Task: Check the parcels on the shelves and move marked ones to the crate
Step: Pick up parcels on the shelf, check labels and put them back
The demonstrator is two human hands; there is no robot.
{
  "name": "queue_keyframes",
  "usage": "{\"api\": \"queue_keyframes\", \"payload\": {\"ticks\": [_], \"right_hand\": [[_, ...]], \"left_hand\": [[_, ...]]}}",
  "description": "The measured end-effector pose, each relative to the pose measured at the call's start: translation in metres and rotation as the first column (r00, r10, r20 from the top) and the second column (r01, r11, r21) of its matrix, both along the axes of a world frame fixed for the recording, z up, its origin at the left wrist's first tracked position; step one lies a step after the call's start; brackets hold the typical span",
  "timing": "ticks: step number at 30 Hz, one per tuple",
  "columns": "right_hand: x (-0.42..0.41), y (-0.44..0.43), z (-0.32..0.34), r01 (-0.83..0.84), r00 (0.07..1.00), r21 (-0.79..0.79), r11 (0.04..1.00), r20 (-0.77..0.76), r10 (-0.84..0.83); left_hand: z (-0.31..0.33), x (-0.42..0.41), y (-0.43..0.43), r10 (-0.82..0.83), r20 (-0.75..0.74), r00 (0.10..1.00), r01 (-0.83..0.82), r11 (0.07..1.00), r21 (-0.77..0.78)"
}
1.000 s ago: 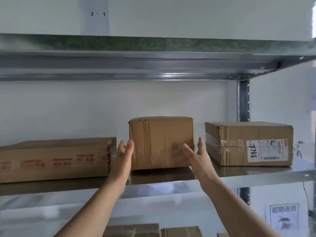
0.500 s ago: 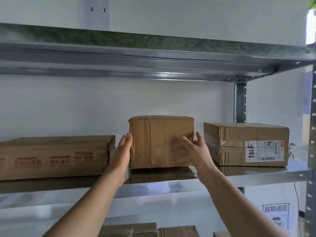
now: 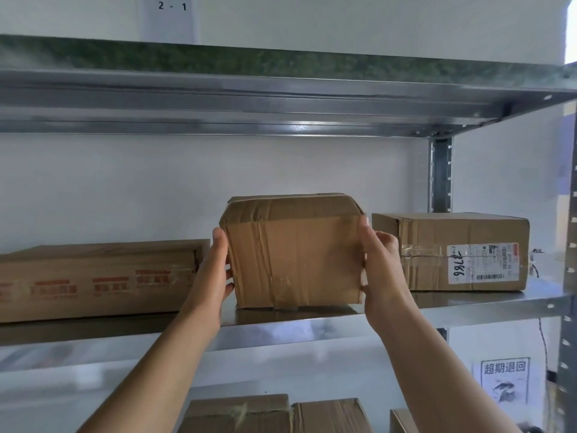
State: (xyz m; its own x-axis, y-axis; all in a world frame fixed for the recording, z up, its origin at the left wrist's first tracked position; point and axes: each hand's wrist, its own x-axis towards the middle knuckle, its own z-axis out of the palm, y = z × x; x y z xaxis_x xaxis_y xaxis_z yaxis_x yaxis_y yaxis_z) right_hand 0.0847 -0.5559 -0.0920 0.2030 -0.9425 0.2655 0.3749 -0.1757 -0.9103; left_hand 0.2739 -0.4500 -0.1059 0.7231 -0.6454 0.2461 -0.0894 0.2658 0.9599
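Middle parcel (image 3: 293, 254) on the metal shelf (image 3: 468, 303), tipped toward the viewer with its lower edge at the shelf surface. The left hand (image 3: 215, 276) holds its 9 o'clock side, fingers nearly straight and thumb hooked onto the front face; the right hand (image 3: 382, 270) grips the 3 o'clock edge, fingers wrapped round it. At 9 o'clock lies a long flat carton (image 3: 100, 276); at 3 o'clock, just beside the right hand, a labelled parcel (image 3: 452, 251) with a handwritten number on its label (image 3: 480, 264).
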Motion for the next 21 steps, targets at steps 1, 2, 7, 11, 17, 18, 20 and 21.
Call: {"api": "queue_keyframes", "payload": {"ticks": [1,2,7,11,17,18,20,21], "right_hand": [[-0.003,0.004,0.001,-0.002,1.0,0.007,1.0,0.0,0.002],[-0.006,0.008,0.002,-0.008,1.0,0.01,1.0,-0.003,0.008],[-0.017,0.03,0.001,0.009,1.0,-0.013,1.0,0.02,-0.008],[-0.019,0.039,-0.002,0.014,0.997,-0.063,0.998,0.079,-0.009],[-0.016,0.04,-0.017,-0.025,0.989,-0.025,0.999,0.147,0.028],[-0.016,0.04,-0.018,-0.03,0.987,-0.021,0.999,0.158,0.033],[-0.016,0.04,-0.02,-0.032,0.983,-0.02,0.999,0.179,0.035],[-0.017,0.04,-0.021,-0.035,0.981,-0.022,0.999,0.191,0.038]], "left_hand": [[-0.003,-0.001,0.003,-0.005,0.0,1.0,0.005,1.0,-0.011],[-0.005,-0.003,0.006,-0.009,-0.005,1.0,0.009,1.0,-0.028],[-0.008,-0.011,0.019,-0.03,-0.067,0.997,0.024,0.995,-0.093],[-0.006,-0.017,0.025,-0.027,-0.08,0.996,0.017,0.993,-0.119],[-0.012,-0.023,0.029,-0.028,-0.074,0.997,0.012,0.979,-0.205],[-0.013,-0.024,0.029,-0.03,-0.074,0.997,0.014,0.977,-0.211],[-0.014,-0.025,0.029,-0.029,-0.082,0.996,0.01,0.974,-0.226],[-0.013,-0.026,0.03,-0.028,-0.082,0.996,0.008,0.972,-0.235]]}}
